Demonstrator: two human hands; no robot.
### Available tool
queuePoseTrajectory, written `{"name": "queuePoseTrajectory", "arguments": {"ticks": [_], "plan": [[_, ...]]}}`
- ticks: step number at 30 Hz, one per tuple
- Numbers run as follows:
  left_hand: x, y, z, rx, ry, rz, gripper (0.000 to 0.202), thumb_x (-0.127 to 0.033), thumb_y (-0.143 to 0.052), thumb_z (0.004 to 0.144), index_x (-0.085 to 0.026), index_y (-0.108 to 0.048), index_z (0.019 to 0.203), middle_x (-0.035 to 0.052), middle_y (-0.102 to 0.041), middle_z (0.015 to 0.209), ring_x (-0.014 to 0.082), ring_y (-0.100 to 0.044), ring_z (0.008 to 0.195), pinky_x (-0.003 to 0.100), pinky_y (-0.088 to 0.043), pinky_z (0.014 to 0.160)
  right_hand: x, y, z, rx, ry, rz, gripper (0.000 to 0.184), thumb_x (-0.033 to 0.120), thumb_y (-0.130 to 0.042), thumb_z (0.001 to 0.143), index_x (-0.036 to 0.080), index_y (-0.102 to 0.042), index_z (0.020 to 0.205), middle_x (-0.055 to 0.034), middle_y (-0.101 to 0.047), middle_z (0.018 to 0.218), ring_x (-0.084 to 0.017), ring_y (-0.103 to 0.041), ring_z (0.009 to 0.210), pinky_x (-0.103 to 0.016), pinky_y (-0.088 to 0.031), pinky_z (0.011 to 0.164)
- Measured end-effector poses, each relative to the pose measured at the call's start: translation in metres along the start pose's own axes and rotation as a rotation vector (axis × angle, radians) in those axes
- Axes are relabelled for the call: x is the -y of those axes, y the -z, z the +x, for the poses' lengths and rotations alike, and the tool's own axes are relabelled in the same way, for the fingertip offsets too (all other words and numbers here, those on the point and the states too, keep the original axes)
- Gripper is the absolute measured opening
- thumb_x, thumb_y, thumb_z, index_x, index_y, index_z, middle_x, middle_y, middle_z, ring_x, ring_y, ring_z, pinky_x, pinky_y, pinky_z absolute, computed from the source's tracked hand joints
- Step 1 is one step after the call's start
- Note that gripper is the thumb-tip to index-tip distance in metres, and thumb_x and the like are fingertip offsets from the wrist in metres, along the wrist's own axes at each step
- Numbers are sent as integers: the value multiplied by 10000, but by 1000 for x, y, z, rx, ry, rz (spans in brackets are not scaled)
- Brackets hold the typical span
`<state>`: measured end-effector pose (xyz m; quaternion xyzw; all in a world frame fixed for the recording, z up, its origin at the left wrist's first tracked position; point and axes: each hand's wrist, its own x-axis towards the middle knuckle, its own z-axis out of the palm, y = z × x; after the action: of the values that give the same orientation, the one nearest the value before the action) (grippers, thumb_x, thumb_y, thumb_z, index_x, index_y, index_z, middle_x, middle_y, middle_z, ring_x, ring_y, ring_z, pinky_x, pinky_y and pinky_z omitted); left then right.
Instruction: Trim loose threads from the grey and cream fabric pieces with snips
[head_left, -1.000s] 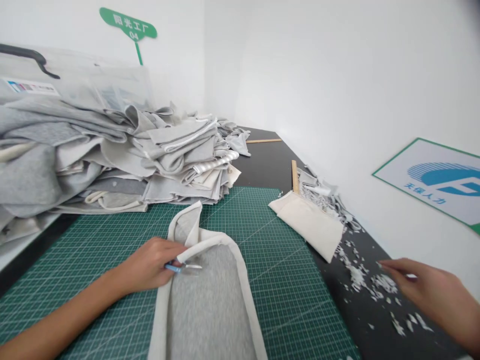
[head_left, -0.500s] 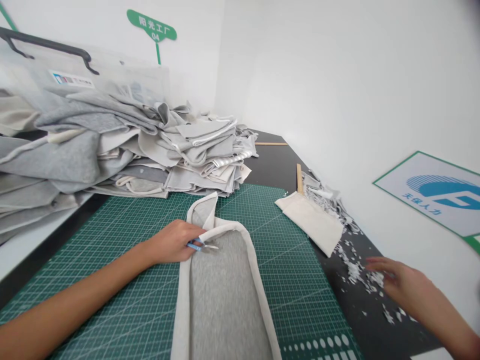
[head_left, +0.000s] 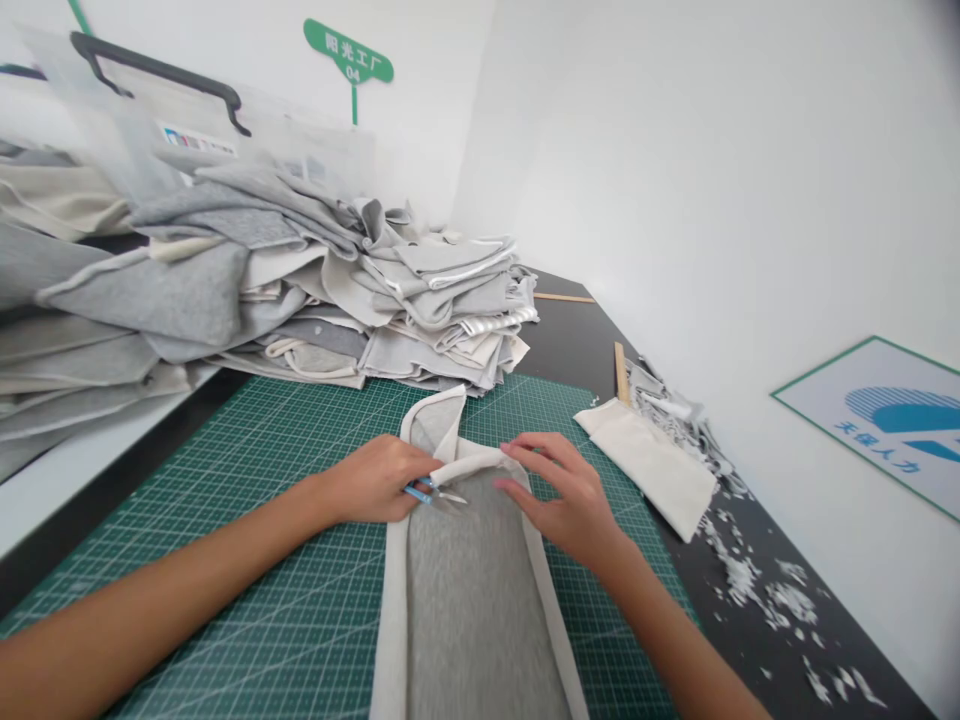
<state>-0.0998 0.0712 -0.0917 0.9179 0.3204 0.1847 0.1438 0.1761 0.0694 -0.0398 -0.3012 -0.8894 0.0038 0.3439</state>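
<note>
My left hand (head_left: 375,480) grips small blue-handled scissors (head_left: 424,493), with the blades lying at the cream binding of a grey fabric piece (head_left: 472,600). That piece lies flat on a green cutting mat (head_left: 315,420), its far end narrowing and folded. My right hand (head_left: 562,495) rests on the fabric with its fingers apart, the fingertips at the cream folded edge next to the scissors. The blade tips are partly hidden by the binding.
A tall heap of grey and cream fabric pieces (head_left: 390,320) stands behind the mat, before a clear plastic bin (head_left: 157,100). To the right, a cream fabric piece (head_left: 649,465), a wooden strip (head_left: 621,372) and white scraps (head_left: 750,590) lie on the black table (head_left: 570,335).
My right hand has moved from above the scraps on the black table onto the fabric. The view has swung, so the scene sits further right. My left hand still holds the scissors.
</note>
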Motion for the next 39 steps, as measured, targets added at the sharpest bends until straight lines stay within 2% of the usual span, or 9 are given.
{"name": "queuePoseTrajectory", "arguments": {"ticks": [3,9,28,34,37,39], "plan": [[-1,1,0,-4,2,-4,188,-266,-596,955,-130,-607,825,-23,-602,720,109,-586,642,250,-503,612,-5,-11,-2,13,63,-40,277,128,-674,873,199,-663,1141,-104,-710,1004,-223,-670,900,-360,-589,779],[-1,0,1,-6,10,6,194,-258,-591,957,-130,-598,811,-27,-589,706,109,-582,640,249,-501,613,-12,-19,-13,1,106,-88,276,59,-607,888,186,-652,1129,-111,-714,989,-226,-670,906,-368,-594,800],[1,-1,0,-13,5,68,252,-326,-585,968,-131,-599,810,-29,-576,695,101,-566,615,248,-507,604,-38,-25,-19,95,158,-139,200,111,-522,952,160,-688,1051,-122,-715,954,-224,-690,853,-366,-607,769],[1,-1,1,5,9,84,251,-336,-585,969,-129,-609,829,-23,-591,713,105,-581,631,258,-522,622,-34,-27,-9,83,56,-88,148,131,-504,960,177,-644,974,-103,-685,900,-219,-653,843,-359,-584,753],[1,-2,1,11,13,90,252,-343,-589,967,-127,-615,841,-20,-601,724,105,-587,633,259,-527,623,-29,-15,-7,14,-40,-63,129,143,-494,966,198,-611,961,-89,-674,920,-208,-655,890,-348,-581,792],[1,-2,1,22,17,99,249,-347,-592,966,-126,-620,856,-16,-610,737,108,-597,644,264,-534,630,-28,2,-9,-51,-117,-74,116,157,-497,966,204,-600,942,-81,-680,918,-204,-666,879,-337,-582,779]]}}
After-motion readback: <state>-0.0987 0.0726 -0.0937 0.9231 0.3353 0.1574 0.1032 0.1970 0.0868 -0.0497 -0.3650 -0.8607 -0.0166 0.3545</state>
